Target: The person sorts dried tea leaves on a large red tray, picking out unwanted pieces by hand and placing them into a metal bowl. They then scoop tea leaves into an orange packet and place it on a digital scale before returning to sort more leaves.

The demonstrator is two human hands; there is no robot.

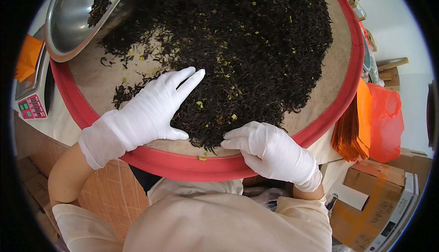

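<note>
Dark, twisted dried tea leaves point(240, 56), flecked with yellow-green bits, are heaped on a large round tray with a red fabric rim point(192, 164). My left hand point(151, 111), in a white glove, rests on the near left part of the heap. Its thumb and fingers are spread around loose leaves, gripping nothing. Also gloved in white, my right hand point(267, 149) is at the near edge of the heap by the rim. Its fingers are drawn together and touch the leaves; whether something is pinched between them is hidden. A yellow-green leaf bit point(202, 158) lies on the rim between my hands.
A steel bowl point(73, 22) with a small clump of dark leaves overlaps the tray's far left rim. Beside it stands a digital scale point(33, 106) with an orange packet point(29, 58). At right are stacked orange bags point(353, 125), a red plastic bag point(384, 125) and a cardboard box point(367, 204).
</note>
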